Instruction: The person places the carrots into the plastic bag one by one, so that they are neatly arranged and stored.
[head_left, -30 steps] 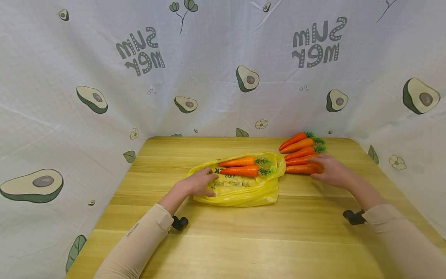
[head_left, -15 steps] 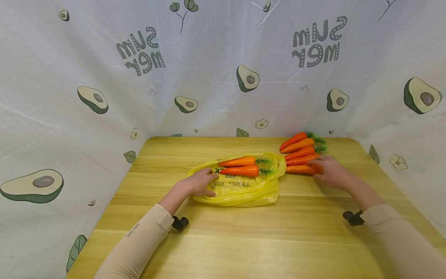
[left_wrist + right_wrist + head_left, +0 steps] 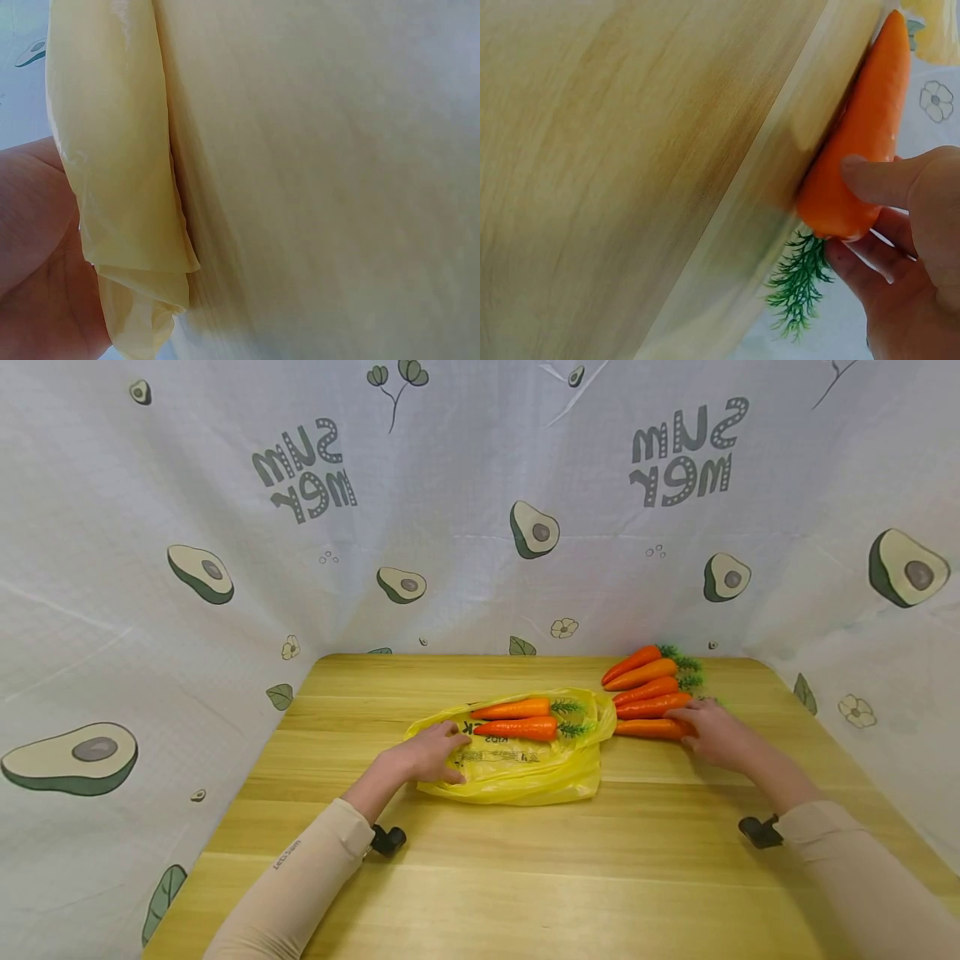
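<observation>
My right hand [image 3: 718, 732] pinches an orange carrot [image 3: 645, 728] by its thick end. In the right wrist view the thumb lies across this carrot [image 3: 862, 142], fingers on its other side, and its green top hangs below. My left hand [image 3: 431, 753] rests on the left end of a yellow plastic bag [image 3: 525, 777], thumb and fingers apart. Part of that hand is hidden behind the bag [image 3: 120, 165] in the left wrist view. Two carrots, an upper one [image 3: 513, 708] and a lower one [image 3: 517, 728], lie side by side at the bag, green tops to the right.
Several more carrots [image 3: 641, 675] lie in a row at the back right of the wooden table [image 3: 525, 877], close to the bag's right edge. A white cloth [image 3: 465, 460] printed with avocados hangs behind and at both sides.
My right hand has shifted slightly right and its fingers have closed on the thick end of the nearest carrot. The left hand and the bag stay in place.
</observation>
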Available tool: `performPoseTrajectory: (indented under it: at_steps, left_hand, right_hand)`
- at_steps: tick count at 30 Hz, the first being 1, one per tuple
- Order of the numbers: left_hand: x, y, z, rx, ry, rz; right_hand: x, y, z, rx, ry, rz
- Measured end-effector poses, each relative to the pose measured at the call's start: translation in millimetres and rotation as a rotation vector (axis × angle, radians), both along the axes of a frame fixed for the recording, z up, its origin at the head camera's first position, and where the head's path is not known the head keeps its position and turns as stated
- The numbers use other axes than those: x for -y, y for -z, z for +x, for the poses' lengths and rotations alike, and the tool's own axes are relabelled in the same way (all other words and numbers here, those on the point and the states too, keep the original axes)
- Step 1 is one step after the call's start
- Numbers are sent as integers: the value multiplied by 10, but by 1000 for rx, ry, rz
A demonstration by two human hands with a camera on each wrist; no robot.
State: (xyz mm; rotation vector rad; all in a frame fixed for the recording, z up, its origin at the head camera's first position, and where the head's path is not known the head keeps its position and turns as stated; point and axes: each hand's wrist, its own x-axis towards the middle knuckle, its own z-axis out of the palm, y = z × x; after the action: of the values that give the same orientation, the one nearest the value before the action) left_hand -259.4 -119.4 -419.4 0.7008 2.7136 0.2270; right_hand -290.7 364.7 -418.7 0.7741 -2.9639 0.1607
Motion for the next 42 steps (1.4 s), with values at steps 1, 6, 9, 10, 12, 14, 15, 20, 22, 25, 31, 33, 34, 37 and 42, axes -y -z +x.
performPoseTrajectory:
  at_steps: [1, 6, 9, 10, 12, 14, 15, 20, 22, 25, 31, 33, 34, 37, 42]
  left_hand:
    - [0, 2, -2, 0, 1, 2]
    - [2, 22, -13, -4, 6, -1]
    - [1, 28, -17, -7, 7, -6]
    - [1, 27, -18, -8, 7, -5]
    - [-1, 24, -19, -10, 6, -6]
    - [0, 19, -16, -9, 5, -4]
    - [1, 16, -15, -9, 4, -3]
    - [3, 18, -13, -7, 0, 0]
    - [1, 23, -15, -5, 0, 2]
    - [-1, 25, -14, -4, -2, 5]
    - [-4, 22, -10, -7, -1, 2]
    - [-5, 20, -11, -8, 0, 0]
    - [-6, 19, -10, -8, 0, -1]
    - [-7, 14, -8, -8, 0, -4]
    - [-7, 9, -2, -8, -1, -10]
  right_hand:
    - [-5, 5, -3, -4, -2, 0]
    - [-29, 19, -14, -1, -5, -9]
    - [-41, 21, -15, 5, -6, -18]
    - [-48, 19, -13, 3, -9, -20]
    - [-58, 18, -11, 1, -12, -22]
    - [-69, 12, -3, 0, -15, -21]
    - [-74, 5, 3, 0, -17, -21]
    - [-89, -22, 31, 14, -12, -12]
    - [-96, -36, 42, 21, -5, -12]
    - [-102, -71, 59, 29, 8, -11]
    - [-84, -175, 87, 47, 20, -10]
    - [-77, -209, 96, 46, 19, -6]
    - [-74, -226, 103, 45, 20, -6]
    - [-75, -277, 119, 47, 29, -2]
    - [-74, -366, 156, 30, 33, 5]
